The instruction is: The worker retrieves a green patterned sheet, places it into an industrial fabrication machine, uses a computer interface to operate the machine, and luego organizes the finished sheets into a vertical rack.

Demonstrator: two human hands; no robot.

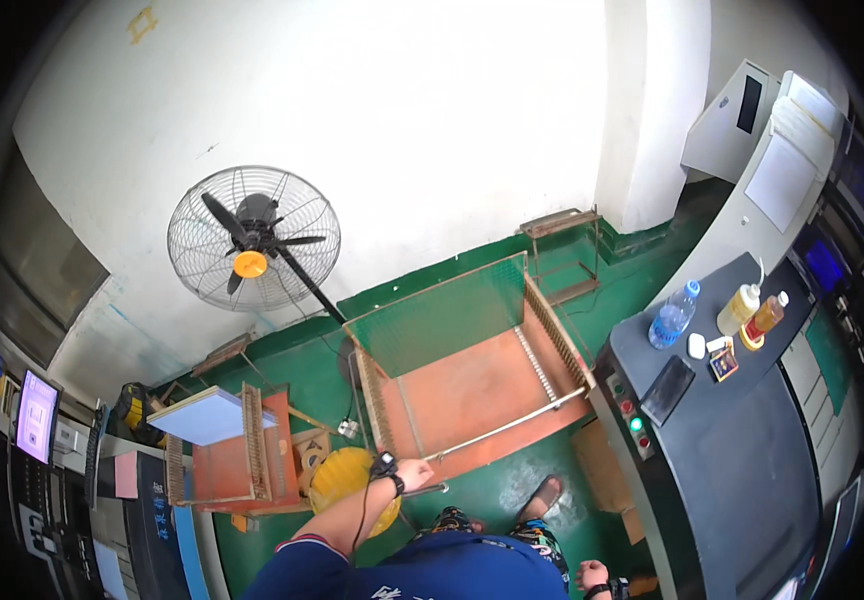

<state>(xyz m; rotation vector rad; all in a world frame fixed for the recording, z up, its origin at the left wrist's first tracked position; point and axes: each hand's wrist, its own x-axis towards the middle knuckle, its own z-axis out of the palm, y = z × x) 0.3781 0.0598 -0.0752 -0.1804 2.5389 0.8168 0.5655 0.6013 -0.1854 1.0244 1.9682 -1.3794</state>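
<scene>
Head view puts the left hand (414, 474) at the near left corner of the rack cart (462, 390), its fingers bent down at the end of the front rail (497, 430). It appears to touch the metal; whether the fingers close around it, I cannot tell. The right hand (592, 574) hangs low by the person's side, fingers loosely curled, apart from the cart; whether it holds anything is unclear.

The cart lies ahead of both hands, orange base inside, slotted sides left and right, green mesh across the back. The step in hand looks like steadying or positioning this cart by its corner; the next move probably calls for a sure hold on the rail and clear footing.

Farther out, a yellow basket (335, 482) sits beyond the left forearm, with a smaller rack (257, 450) left of it. A dark console (742, 450) stands on the right, and a fan (250, 264) rises by the wall.
</scene>
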